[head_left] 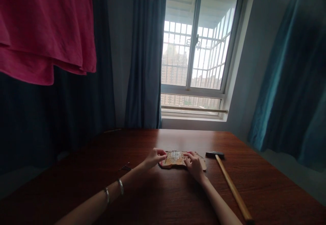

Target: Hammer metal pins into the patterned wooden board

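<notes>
A small patterned board (171, 163), brown at its edges and spotted yellow on top, lies flat on the table. Several thin nails (174, 152) stand upright near its far edge. At the board's left end is my left hand (154, 158), thumb and forefinger pinched together on what looks like a thin dark nail. My right hand (194, 166) rests over the right part of the board, its fingers curved and a gap between thumb and forefinger. More loose nails (125, 167) lie in a small pile left of the board, beyond my left forearm.
A hammer (232, 186) with a dark head and long wooden handle lies to the right of my right arm. The brown wooden table (163, 201) reaches toward a window (196, 48). Blue curtains (146, 48) hang around it, and a pink cloth (48, 31) hangs upper left.
</notes>
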